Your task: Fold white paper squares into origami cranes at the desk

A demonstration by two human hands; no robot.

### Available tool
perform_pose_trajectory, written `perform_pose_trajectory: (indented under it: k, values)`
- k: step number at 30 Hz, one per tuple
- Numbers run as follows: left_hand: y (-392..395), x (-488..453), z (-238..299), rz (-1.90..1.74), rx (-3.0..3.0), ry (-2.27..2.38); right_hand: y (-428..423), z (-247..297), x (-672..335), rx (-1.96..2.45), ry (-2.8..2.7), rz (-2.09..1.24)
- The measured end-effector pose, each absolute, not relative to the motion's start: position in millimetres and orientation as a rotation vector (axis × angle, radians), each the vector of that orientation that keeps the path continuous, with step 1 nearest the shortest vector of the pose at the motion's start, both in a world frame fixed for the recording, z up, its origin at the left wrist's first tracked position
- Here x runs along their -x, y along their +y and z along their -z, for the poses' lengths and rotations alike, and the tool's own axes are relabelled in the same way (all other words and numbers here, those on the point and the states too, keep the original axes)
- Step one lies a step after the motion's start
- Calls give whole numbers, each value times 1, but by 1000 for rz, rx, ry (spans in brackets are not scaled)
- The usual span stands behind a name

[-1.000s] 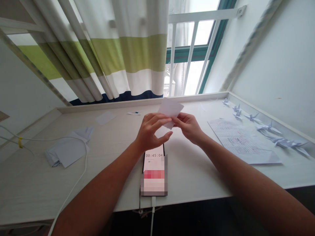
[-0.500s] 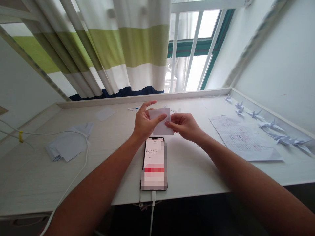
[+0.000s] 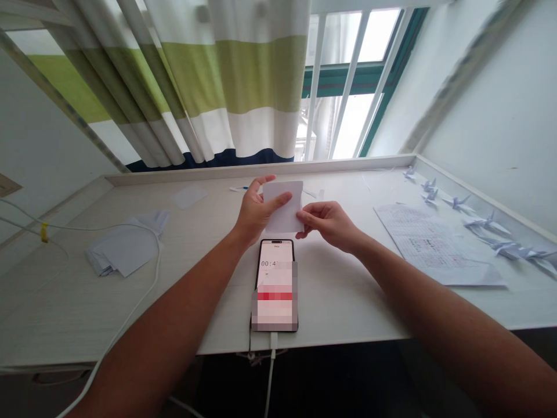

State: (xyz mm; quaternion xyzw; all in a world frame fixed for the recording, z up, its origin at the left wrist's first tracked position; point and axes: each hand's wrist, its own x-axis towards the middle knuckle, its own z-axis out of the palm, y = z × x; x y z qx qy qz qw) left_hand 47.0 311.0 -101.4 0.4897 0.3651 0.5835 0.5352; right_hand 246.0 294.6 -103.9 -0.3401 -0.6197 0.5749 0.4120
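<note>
A small, nearly square piece of white paper (image 3: 282, 217) is held up above the desk between my hands. My left hand (image 3: 257, 210) grips its left side, the thumb lying across the front and the index finger raised past the top edge. At the lower right edge, my right hand (image 3: 327, 222) pinches the paper between thumb and curled fingers. Whether the paper is folded in layers I cannot tell. Just below the hands a phone (image 3: 275, 255) lies face up on the desk, showing a timer, with a white charging cable (image 3: 272, 348) plugged into its lower end.
Several folded paper cranes (image 3: 486, 223) line the right side of the white desk (image 3: 339, 302). Beside them lies a printed sheet (image 3: 418, 238). On the left are a pile of white papers (image 3: 126, 247), a loose sheet (image 3: 189, 197) and a long white cable (image 3: 157, 261).
The paper is raised slightly, and its front now faces me more squarely. My right fingers have shifted toward its lower right edge. The whole view has shifted a little.
</note>
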Motion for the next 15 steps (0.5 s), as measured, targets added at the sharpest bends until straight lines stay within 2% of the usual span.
perform_pose_trajectory:
  k: [5, 12, 15]
  values:
    - [310, -49, 105, -1151, -1112, 776, 293, 105, -245, 924, -1484, -1261]
    - [304, -56, 102, -1166, -989, 682, 288, 103, -243, 929, -1484, -991]
    - [299, -61, 100, -1060, -1051, 644, 286, 99, -243, 928, -1467, -870]
